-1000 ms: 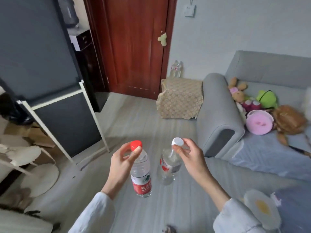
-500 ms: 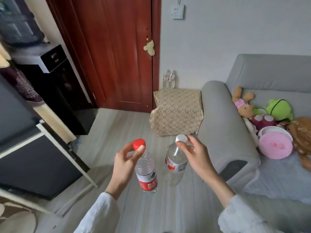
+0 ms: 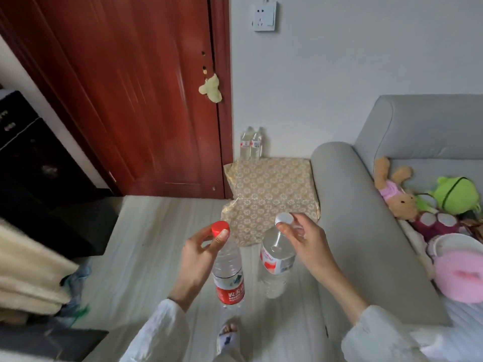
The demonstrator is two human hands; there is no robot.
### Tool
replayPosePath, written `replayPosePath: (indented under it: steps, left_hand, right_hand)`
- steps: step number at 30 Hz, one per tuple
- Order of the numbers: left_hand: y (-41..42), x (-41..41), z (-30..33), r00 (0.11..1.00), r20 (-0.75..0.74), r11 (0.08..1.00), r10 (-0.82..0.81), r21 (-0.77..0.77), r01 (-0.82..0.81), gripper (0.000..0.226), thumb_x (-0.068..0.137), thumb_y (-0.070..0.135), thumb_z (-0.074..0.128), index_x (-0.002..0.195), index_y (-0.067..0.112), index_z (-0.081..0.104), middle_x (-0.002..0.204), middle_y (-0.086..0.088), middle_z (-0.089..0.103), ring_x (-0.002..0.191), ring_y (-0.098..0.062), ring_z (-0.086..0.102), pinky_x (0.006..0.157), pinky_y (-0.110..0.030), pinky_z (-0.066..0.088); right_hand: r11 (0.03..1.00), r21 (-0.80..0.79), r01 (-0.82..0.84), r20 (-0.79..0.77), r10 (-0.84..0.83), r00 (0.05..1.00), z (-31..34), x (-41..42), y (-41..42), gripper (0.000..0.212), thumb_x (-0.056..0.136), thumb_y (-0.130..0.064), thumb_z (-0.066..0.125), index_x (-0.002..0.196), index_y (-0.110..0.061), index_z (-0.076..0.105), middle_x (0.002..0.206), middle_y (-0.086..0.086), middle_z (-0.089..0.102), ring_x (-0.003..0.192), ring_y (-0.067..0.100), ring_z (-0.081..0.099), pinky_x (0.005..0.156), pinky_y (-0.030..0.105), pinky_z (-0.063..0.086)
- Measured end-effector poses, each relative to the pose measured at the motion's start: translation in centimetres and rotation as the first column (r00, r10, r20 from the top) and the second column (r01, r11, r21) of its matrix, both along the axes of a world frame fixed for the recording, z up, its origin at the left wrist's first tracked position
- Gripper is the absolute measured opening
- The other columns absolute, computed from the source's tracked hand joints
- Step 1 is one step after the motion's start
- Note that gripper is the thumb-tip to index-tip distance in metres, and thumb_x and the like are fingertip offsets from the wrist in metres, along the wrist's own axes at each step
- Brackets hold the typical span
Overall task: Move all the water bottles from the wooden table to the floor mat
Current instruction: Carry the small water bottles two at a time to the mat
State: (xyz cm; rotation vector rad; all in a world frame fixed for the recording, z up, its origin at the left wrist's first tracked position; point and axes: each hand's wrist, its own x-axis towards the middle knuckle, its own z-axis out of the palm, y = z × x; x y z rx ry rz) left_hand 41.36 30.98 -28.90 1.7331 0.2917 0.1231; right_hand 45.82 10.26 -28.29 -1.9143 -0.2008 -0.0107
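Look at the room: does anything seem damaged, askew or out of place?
The patterned floor mat looks crumpled, with its near-left edge curled up. A pale lump sits on the red door where a handle might be, below bare holes. Nothing looks spilled.

A red-capped water bottle is pinched at its neck by the left hand, and a white-capped water bottle is held just below its cap by the fingers of the right hand; both are carried upright above the pale plank floor. Ahead, a patterned gold floor mat is laid between a dark red door and the arm of a grey sofa, with two more bottles stood against the wall at its far edge. Plush toys are piled on the sofa seat, and a slippered foot is seen at the bottom edge.
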Motion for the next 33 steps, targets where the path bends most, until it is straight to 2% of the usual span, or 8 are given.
replayPosePath:
  steps: [4, 9, 14, 19, 22, 24, 27, 33]
  left_hand:
    - [1.5, 9.5, 0.6, 0.997, -0.022, 0.997, -0.074, -0.016, 0.074, 0.02, 0.081, 0.034, 0.062, 0.098, 0.024, 0.068, 0.094, 0.012, 0.07, 0.094, 0.001, 0.06, 0.073, -0.015, 0.042]
    - [2.3, 18.3, 0.6, 0.991, -0.043, 0.992, -0.129, -0.001, 0.129, 0.019, 0.081, 0.033, 0.063, 0.097, 0.025, 0.068, 0.092, 0.015, 0.07, 0.089, 0.007, 0.06, 0.068, -0.005, 0.043]
    - [2.0, 25.7, -0.7, 0.985, -0.078, 0.988, -0.153, 0.012, 0.154, 0.02, 0.08, 0.035, 0.063, 0.095, 0.023, 0.069, 0.089, 0.015, 0.07, 0.082, 0.013, 0.061, 0.064, -0.002, 0.044]
    - [0.3, 33.4, -1.9, 0.983, -0.126, 0.99, -0.132, 0.031, 0.137, 0.008, 0.078, 0.04, 0.062, 0.085, 0.038, 0.066, 0.085, 0.023, 0.066, 0.083, 0.011, 0.061, 0.072, -0.014, 0.043]
    - [-1.5, 38.7, -2.4, 0.987, -0.131, 0.993, -0.097, 0.057, 0.105, 0.013, 0.072, 0.047, 0.062, 0.081, 0.04, 0.065, 0.079, 0.025, 0.069, 0.083, 0.011, 0.062, 0.071, -0.015, 0.043]
    - [-3.1, 42.4, -2.6, 0.984, -0.151, 0.989, -0.091, 0.102, 0.107, 0.016, 0.076, 0.041, 0.064, 0.09, 0.033, 0.067, 0.085, 0.018, 0.071, 0.089, 0.001, 0.064, 0.073, -0.017, 0.043]
    - [-5.6, 47.5, -2.8, 0.977, -0.192, 0.966, -0.095, 0.219, 0.137, 0.027, 0.081, 0.031, 0.064, 0.104, 0.018, 0.066, 0.099, 0.001, 0.07, 0.096, -0.012, 0.062, 0.08, -0.023, 0.044]
    - [-8.2, 55.4, -4.8, 0.969, -0.239, 0.934, -0.057, 0.329, 0.136, 0.021, 0.078, 0.027, 0.068, 0.098, 0.023, 0.063, 0.09, 0.005, 0.068, 0.082, -0.007, 0.061, 0.069, -0.014, 0.043]
  right_hand:
    - [0.994, 0.04, 0.099, 0.019, -0.1, 0.995, 0.6, 7.8, 1.1, 0.016, 0.08, -0.028, 0.063, 0.085, -0.042, 0.056, 0.091, -0.015, 0.064, 0.089, 0.007, 0.063, 0.074, 0.004, 0.044]
    - [0.962, 0.113, 0.249, -0.053, -0.245, 0.968, -0.1, 15.3, 0.8, 0.01, 0.081, -0.031, 0.063, 0.091, -0.031, 0.062, 0.093, 0.005, 0.067, 0.089, 0.015, 0.065, 0.073, 0.02, 0.05]
    - [0.967, 0.076, 0.243, -0.065, -0.239, 0.969, -1.4, 22.1, 0.6, 0.018, 0.079, -0.028, 0.066, 0.084, -0.044, 0.059, 0.094, -0.01, 0.067, 0.092, 0.01, 0.063, 0.072, 0.012, 0.048]
    - [0.959, 0.064, 0.275, -0.119, -0.266, 0.957, -3.1, 30.8, -2.2, 0.012, 0.08, -0.027, 0.066, 0.09, -0.032, 0.061, 0.097, -0.002, 0.068, 0.094, 0.017, 0.063, 0.076, 0.023, 0.048]
    - [0.975, 0.016, 0.221, -0.107, -0.219, 0.97, -3.7, 37.1, -3.6, 0.016, 0.079, -0.026, 0.067, 0.094, -0.027, 0.06, 0.098, -0.001, 0.066, 0.092, 0.016, 0.062, 0.071, 0.016, 0.044]
    - [0.984, -0.042, 0.173, -0.082, -0.176, 0.981, -3.8, 41.2, -4.7, 0.02, 0.078, -0.026, 0.068, 0.096, -0.02, 0.061, 0.098, 0.0, 0.064, 0.092, 0.016, 0.06, 0.074, 0.014, 0.043]
    - [0.988, -0.099, 0.115, -0.072, -0.122, 0.99, -3.8, 46.5, -6.5, 0.024, 0.075, -0.027, 0.07, 0.094, -0.016, 0.06, 0.096, 0.0, 0.062, 0.089, 0.017, 0.058, 0.076, 0.018, 0.045]
    - [0.959, -0.278, -0.053, -0.176, 0.003, 0.984, -6.3, 55.4, -9.0, 0.031, 0.075, -0.034, 0.069, 0.095, -0.016, 0.054, 0.1, -0.001, 0.057, 0.093, 0.018, 0.057, 0.084, 0.033, 0.049]
